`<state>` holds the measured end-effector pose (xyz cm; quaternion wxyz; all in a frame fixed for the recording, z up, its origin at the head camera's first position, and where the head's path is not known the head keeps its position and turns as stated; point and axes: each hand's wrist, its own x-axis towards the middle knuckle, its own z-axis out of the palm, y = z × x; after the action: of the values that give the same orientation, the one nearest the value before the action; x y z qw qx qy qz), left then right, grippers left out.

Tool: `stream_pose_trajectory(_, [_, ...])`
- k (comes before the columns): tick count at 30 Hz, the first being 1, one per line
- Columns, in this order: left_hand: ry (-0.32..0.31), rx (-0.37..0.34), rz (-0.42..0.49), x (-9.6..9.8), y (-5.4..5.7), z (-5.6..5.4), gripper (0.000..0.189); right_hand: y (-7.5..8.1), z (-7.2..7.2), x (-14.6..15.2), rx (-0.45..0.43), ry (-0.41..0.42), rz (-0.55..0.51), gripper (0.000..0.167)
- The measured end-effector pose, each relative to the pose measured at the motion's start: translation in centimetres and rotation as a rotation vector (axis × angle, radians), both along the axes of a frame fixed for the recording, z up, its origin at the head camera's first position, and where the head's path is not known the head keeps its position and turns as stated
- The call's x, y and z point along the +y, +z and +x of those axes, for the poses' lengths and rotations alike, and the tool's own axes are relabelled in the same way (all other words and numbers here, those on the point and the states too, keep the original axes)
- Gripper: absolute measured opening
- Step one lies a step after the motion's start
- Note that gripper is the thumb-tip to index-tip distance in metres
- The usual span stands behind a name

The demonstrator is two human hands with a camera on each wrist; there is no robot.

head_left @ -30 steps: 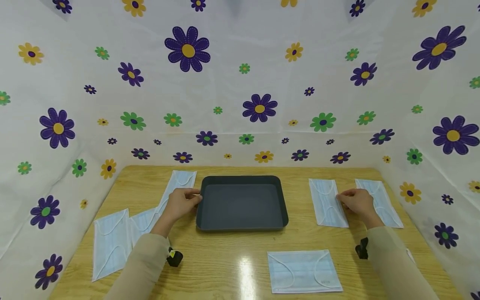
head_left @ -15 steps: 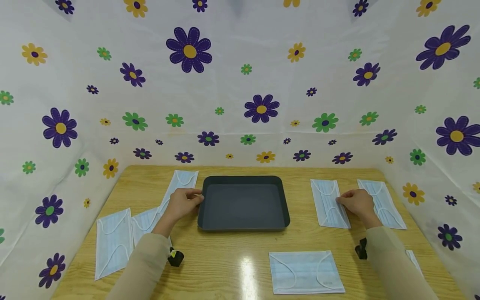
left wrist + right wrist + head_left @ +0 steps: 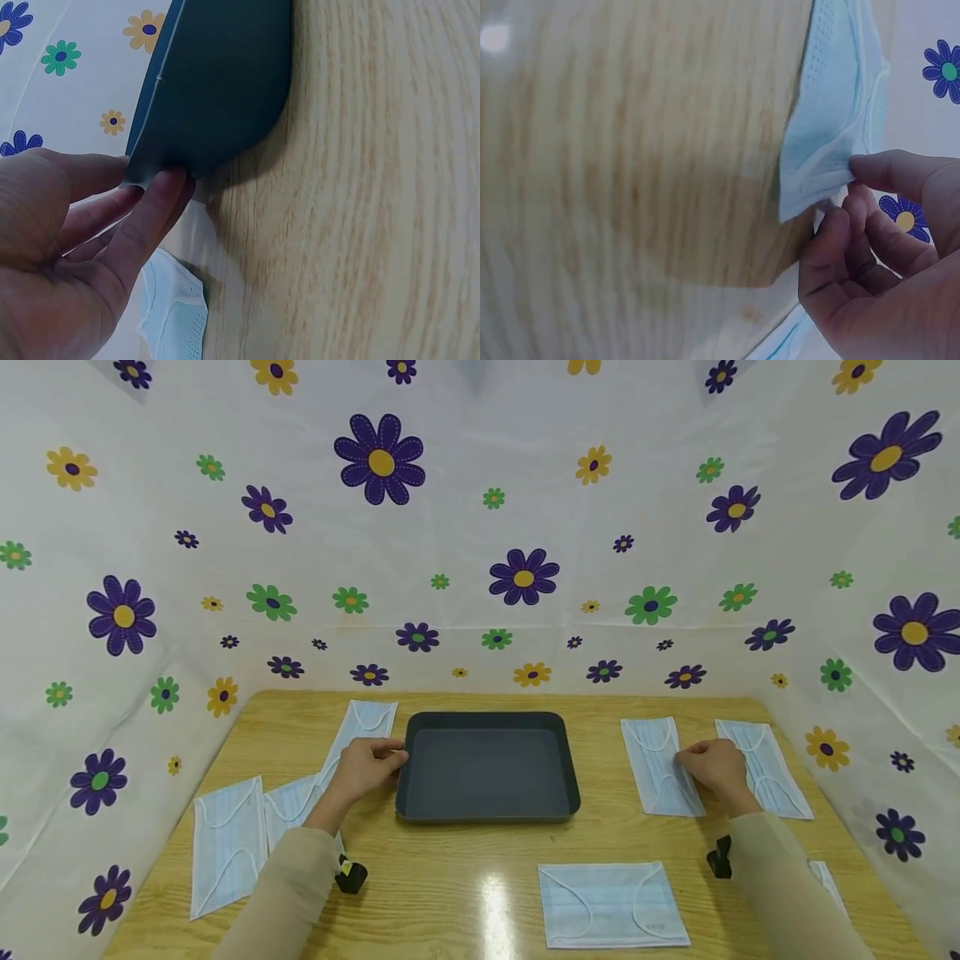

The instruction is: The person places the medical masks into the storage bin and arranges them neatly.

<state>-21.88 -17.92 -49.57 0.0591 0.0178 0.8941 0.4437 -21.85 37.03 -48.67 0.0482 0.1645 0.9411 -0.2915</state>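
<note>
The right hand (image 3: 716, 768) pinches the edge of a mask (image 3: 654, 762) right of the tray (image 3: 491, 777) on the surface (image 3: 442, 881), likely light, limp and best held there, while the left hand (image 3: 363, 770) pinches the tray's stiffer-looking rim.

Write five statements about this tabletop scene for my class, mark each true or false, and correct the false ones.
1. The left hand holds the baking tray. True.
2. Both hands hold the tray. False: the right hand pinches a pleated face mask.
3. The tray is round. False: it is rectangular with rounded corners.
4. A crosswise face mask lies nearer the person than the tray. True.
5. The cloth backdrop is striped. False: it is flowered.
</note>
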Motion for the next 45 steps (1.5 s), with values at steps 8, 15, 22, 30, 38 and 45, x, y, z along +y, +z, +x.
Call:
stream_pose_trajectory(8, [-0.007,-0.005,0.003,-0.1,0.0,-0.3,0.035,0.0,0.2,0.4,0.047,-0.069,-0.051,0.040])
stream_pose_trajectory(15, [-0.007,-0.007,-0.026,-0.1,-0.1,-0.2,0.035,-0.2,0.3,0.8,0.013,-0.099,-0.160,0.043])
stream_pose_trajectory(22, [-0.007,-0.026,-0.004,-0.1,0.0,-0.1,0.035,0.1,0.7,1.1,-0.001,-0.070,-0.225,0.046])
stream_pose_trajectory(30, [-0.008,-0.029,0.007,-0.2,0.0,-0.2,0.035,0.7,0.9,1.0,-0.037,-0.040,-0.255,0.048])
stream_pose_trajectory(38, [-0.020,-0.027,-0.002,-0.2,0.1,-0.2,0.035,0.9,0.6,1.0,-0.065,-0.038,-0.324,0.053])
stream_pose_trajectory(45, [-0.019,-0.025,-0.010,-0.1,0.1,-0.2,0.036,1.6,0.4,0.4,-0.071,-0.024,-0.412,0.058])
